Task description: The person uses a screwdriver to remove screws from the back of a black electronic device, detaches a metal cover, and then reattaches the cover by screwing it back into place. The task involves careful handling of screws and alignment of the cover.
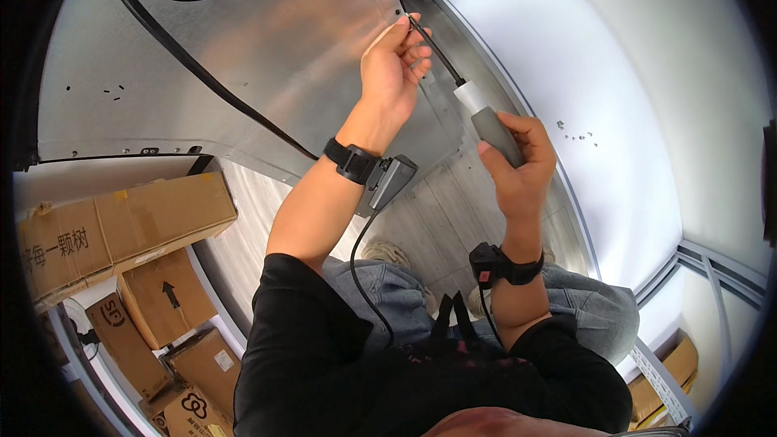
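Note:
My right hand (522,162) is wrapped round the grey handle of a screwdriver (498,133), whose long dark shaft points up and to the left. At the shaft's far end, my left hand (396,65) has thumb and forefinger pinched together around the tip, the other fingers curled loosely. Anything small between those fingertips is too hidden to name. Both lie close to the edge of a large metal panel (299,57), near a black cable that runs down past the panel's corner.
A thick black cable (202,77) crosses the panel, which has vent slots at the top. Several small screws (571,136) lie on the white surface at right. Cardboard boxes (166,295) sit at lower left. Wristbands on both arms trail thin cables (356,263).

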Tool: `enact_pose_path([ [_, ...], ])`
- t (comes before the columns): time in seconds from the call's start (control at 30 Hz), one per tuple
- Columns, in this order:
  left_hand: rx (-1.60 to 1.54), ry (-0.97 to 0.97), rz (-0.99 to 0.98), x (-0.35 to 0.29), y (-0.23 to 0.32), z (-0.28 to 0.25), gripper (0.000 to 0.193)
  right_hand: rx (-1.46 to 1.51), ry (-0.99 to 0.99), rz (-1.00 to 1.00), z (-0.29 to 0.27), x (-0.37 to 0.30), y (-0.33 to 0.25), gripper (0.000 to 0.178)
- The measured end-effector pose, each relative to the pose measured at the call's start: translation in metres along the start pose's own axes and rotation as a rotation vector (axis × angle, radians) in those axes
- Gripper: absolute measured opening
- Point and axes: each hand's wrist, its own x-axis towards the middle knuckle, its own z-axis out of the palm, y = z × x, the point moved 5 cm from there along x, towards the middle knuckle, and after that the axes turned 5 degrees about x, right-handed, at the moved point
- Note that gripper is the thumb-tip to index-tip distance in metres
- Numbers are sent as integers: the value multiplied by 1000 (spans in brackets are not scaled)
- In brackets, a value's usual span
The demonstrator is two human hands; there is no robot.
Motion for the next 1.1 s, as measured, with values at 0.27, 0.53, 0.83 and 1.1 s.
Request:
enact_pose_path([
  [0.27,17,121,27,0,2,-1,18,-23,-2,7,7,3,-6,32],
  [0.53,-12,146,10,-1,4,1,17,-68,-38,34,10,13,-15,29],
  [0.83,-8,180,-40,-2,6,4,16,-130,-16,54,13,16,-27,28],
  [1.1,14,38,-68,-4,6,0,19,-203,-26,29,17,21,-39,28],
])
